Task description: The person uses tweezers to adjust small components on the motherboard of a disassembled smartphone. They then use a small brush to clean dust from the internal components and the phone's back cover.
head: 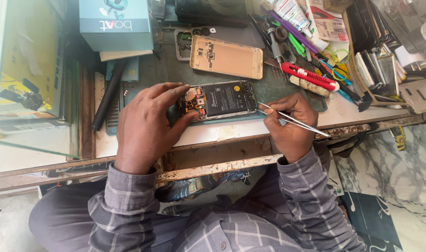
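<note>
- A cluttered repair bench (pixel 208 133) is seen from above, its green work mat (pixel 269 86) crowded with tools, a gold back cover (pixel 227 57) and a blue box (pixel 116 24).
- The opened phone (pixel 218 100) lies flat on the mat, under the left fingertips and just left of the tweezer tips.
- The left hand (pixel 145 123) is spread wide, fingertips pressed on the phone's camera end.
- The right hand (pixel 290 122) is pinched around thin metal tweezers (pixel 292 120), tips at the phone's lower edge.
- The phone is judged light, stiff and fragile (boards and battery exposed); it is best held by its frame edges.
</note>
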